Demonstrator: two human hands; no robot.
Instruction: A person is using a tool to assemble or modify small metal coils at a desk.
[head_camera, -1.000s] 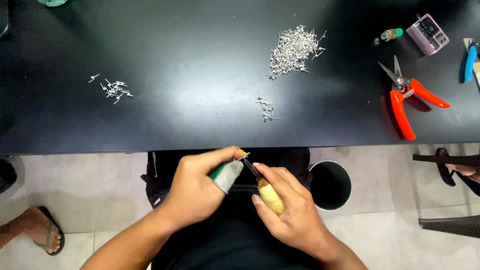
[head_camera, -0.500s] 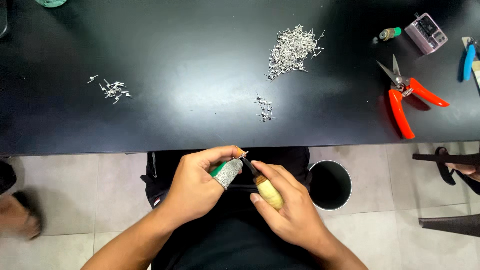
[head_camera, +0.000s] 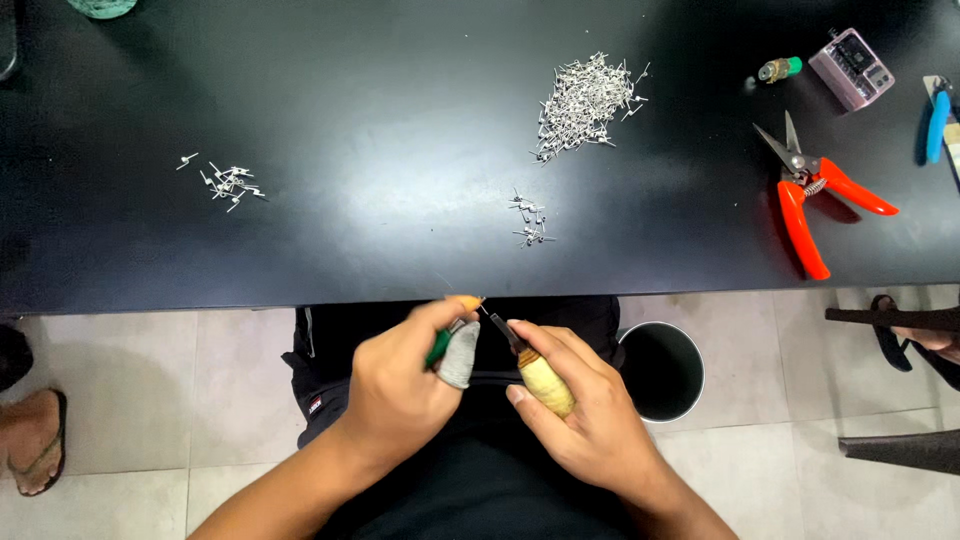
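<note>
A small green-handled tool (head_camera: 440, 350) was pinched in the left hand (head_camera: 400, 385), whose forefinger was wrapped in a grey finger cot (head_camera: 460, 355), so that grip was closed around the tool, with an orange tip (head_camera: 468, 301) poking out at the top. A tool with a pale wooden handle (head_camera: 546, 385) and a dark thin shaft was clamped in the right hand (head_camera: 590, 425), fingers curled tight on the handle, its point aimed up toward the left thumb. What exactly sat between the two tips was too tiny to be made out, honestly. Both hands were held over the lap, just below the near edge of the black counter (head_camera: 350, 120), not resting on it. A round black bin (head_camera: 662, 370) was seen on the tiled floor just right of the right hand. Further out on the counter, a small scatter of silvery metal bits (head_camera: 530, 220) was lying near the edge, a much bigger heap of the same bits (head_camera: 585, 105) was piled behind it, and a third little cluster (head_camera: 228, 182) was left well off to the left. Orange-handled snips (head_camera: 815, 195) were laid at the right, with a small pinkish box (head_camera: 852, 68) and a blue-handled tool (head_camera: 936, 120) beyond them. A foot in a sandal (head_camera: 35, 440) was visible at far left.
</note>
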